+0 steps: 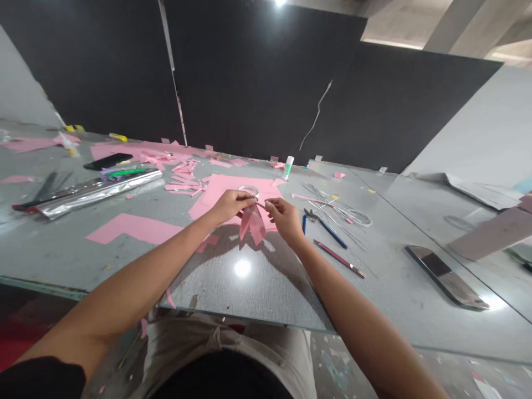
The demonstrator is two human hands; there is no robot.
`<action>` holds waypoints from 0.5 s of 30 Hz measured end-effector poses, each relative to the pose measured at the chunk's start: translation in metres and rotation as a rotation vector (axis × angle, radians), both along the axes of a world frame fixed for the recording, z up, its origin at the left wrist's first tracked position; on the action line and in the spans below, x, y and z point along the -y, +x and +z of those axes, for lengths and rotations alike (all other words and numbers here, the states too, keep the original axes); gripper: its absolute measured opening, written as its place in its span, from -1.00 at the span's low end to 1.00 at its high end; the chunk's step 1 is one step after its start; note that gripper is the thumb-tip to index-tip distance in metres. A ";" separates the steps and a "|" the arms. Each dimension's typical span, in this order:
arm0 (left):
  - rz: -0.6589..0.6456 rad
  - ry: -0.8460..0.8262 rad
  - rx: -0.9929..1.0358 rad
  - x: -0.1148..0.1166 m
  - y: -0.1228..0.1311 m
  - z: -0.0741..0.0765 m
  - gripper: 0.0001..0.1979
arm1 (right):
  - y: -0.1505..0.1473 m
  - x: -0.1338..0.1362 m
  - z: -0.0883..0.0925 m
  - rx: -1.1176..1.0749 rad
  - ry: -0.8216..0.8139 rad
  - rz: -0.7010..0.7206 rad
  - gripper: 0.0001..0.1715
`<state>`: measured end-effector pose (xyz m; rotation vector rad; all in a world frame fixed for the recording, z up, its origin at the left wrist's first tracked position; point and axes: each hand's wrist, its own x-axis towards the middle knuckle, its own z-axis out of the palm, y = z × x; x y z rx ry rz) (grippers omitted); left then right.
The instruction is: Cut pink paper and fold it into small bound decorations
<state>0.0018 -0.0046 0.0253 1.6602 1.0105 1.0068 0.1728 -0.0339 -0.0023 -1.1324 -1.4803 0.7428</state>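
Observation:
Both hands meet over the middle of the table. My left hand (233, 205) pinches the top of a folded pink paper piece (252, 226), whose pointed flaps hang down above the grey tabletop. My right hand (285, 215) is closed in a pinch on a thin pink strip (261, 205) running from the top of that piece. Just behind the fingers lies a roll of tape (248, 190) on pink paper sheets (228, 185). Pliers with blue handles (328, 227) rest to the right of my right hand. The fingertips partly hide where strip and piece meet.
A glue stick (288, 167) stands behind the sheets. Thin wires (338, 208) and a dark red pen-like tool (338, 258) lie right, with a phone (444, 276) farther off. Left are a foil roll (100, 194), a black phone (108, 161) and paper scraps (183, 183). A dark panel (257, 83) rises behind.

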 end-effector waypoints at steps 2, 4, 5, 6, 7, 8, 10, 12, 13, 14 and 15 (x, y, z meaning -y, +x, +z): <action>-0.017 0.034 -0.040 0.000 0.001 -0.001 -0.63 | 0.003 0.000 0.002 0.028 -0.004 -0.011 -0.59; -0.022 0.065 -0.061 0.000 0.002 -0.002 -0.62 | 0.004 0.001 0.003 0.067 -0.026 0.016 -0.62; -0.020 0.080 -0.066 0.001 0.003 -0.003 -0.61 | 0.004 0.001 0.004 0.078 -0.032 0.033 -0.63; -0.019 0.097 -0.068 0.001 0.004 -0.004 -0.61 | 0.004 0.002 0.004 0.082 -0.036 0.051 -0.64; -0.021 0.115 -0.066 0.001 0.005 -0.005 -0.61 | 0.003 0.002 0.004 0.081 -0.037 0.064 -0.65; -0.027 0.127 -0.057 0.000 0.005 -0.006 -0.61 | 0.002 0.002 0.004 0.076 -0.039 0.072 -0.67; -0.033 0.112 -0.020 -0.001 0.005 -0.008 -0.57 | 0.001 0.003 0.004 0.052 -0.051 0.065 -0.70; -0.043 0.036 0.029 -0.003 0.004 -0.010 -0.50 | 0.001 0.002 0.004 0.012 -0.065 0.033 -0.71; -0.055 -0.011 0.050 -0.004 0.003 -0.010 -0.46 | 0.001 0.001 0.004 -0.011 -0.069 0.017 -0.71; -0.074 -0.050 0.063 -0.004 0.001 -0.011 -0.45 | 0.002 0.001 0.005 -0.035 -0.071 0.003 -0.71; -0.098 -0.070 0.063 -0.005 0.000 -0.011 -0.45 | 0.003 0.000 0.005 -0.059 -0.070 -0.007 -0.70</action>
